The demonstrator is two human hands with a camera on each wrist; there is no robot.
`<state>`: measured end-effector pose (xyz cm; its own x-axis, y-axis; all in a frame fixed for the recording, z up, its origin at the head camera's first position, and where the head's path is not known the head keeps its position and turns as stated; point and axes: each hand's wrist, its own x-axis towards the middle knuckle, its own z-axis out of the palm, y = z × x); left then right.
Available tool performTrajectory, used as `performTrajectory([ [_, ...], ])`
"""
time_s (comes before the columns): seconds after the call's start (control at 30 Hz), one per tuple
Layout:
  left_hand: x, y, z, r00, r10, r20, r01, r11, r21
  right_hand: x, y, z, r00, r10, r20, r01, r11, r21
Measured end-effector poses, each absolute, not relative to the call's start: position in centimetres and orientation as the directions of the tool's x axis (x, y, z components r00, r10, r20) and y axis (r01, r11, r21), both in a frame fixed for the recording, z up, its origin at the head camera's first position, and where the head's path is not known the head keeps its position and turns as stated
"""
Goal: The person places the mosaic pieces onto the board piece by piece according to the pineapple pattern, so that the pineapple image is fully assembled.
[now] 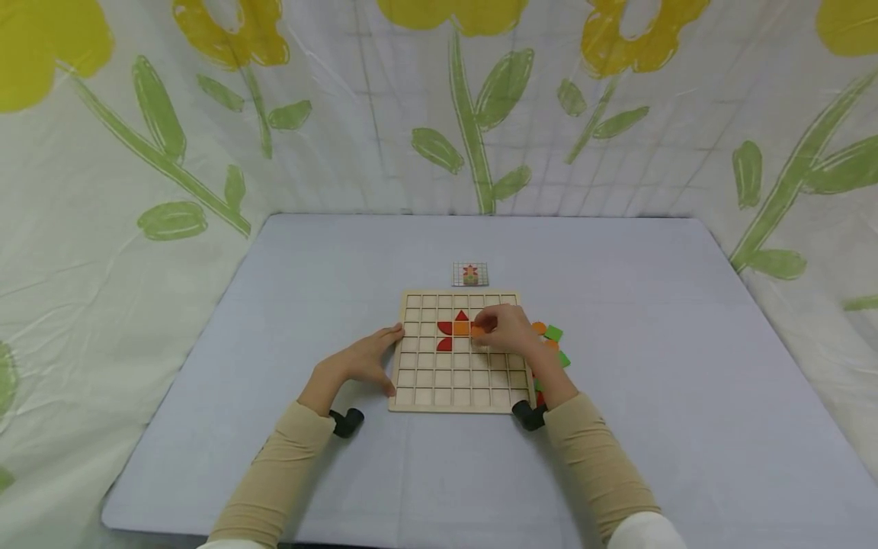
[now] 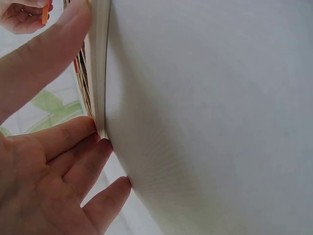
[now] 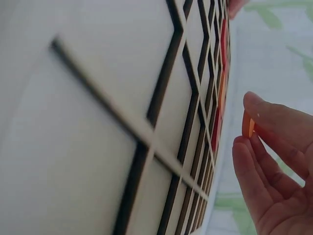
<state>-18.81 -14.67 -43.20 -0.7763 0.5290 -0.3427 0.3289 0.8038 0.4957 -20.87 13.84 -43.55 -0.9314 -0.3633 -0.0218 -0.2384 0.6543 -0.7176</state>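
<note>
A wooden grid board (image 1: 425,380) lies on the table. My left hand (image 1: 362,360) rests at its left edge, and the left wrist view shows extended fingers (image 2: 73,137) and thumb touching the board's side. Above the grid my right hand (image 1: 506,329) pinches a small orange piece (image 3: 248,124) between thumb and fingertips; its full outline is hidden. In the cells sit an orange square (image 1: 462,329), a red triangle (image 1: 462,315) above it, and two red curved-edge pieces, one left of the square (image 1: 445,328) and one lower (image 1: 444,345). Another red piece is partly hidden by my right hand.
A small picture card (image 1: 469,274) with a red, orange and green figure lies beyond the board. Several loose orange, green and red pieces, among them a green square (image 1: 554,332) and a round orange piece (image 1: 539,328), lie along the right edge, partly behind my right forearm.
</note>
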Motion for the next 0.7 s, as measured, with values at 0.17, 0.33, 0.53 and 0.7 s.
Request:
performTrajectory([
  [0.17,-18.8,-14.8,-43.2,-0.776,0.535,-0.334,0.336,0.798,0.5,-20.9,12.5,-43.9,-0.918,-0.392,-0.053,-0.245,0.671,-0.7],
  [0.33,-18.7,-14.9,-43.4,-0.768,0.548,-0.332,0.348,0.792,0.503,-20.8,11.5,-43.9,-0.907,-0.413,-0.083,-0.258,0.7,-0.665],
  [0.53,-18.8,-15.0,-43.4,-0.768,0.55,-0.329,0.345,0.788,0.511,-20.8,10.6,-43.8,-0.904,-0.416,-0.103,-0.263,0.73,-0.631],
  [0.7,-18.8,-15.1,-43.4,-0.768,0.542,-0.339,0.334,0.792,0.511,-20.7,10.1,-43.7,-0.916,-0.383,-0.123,-0.237,0.76,-0.606],
])
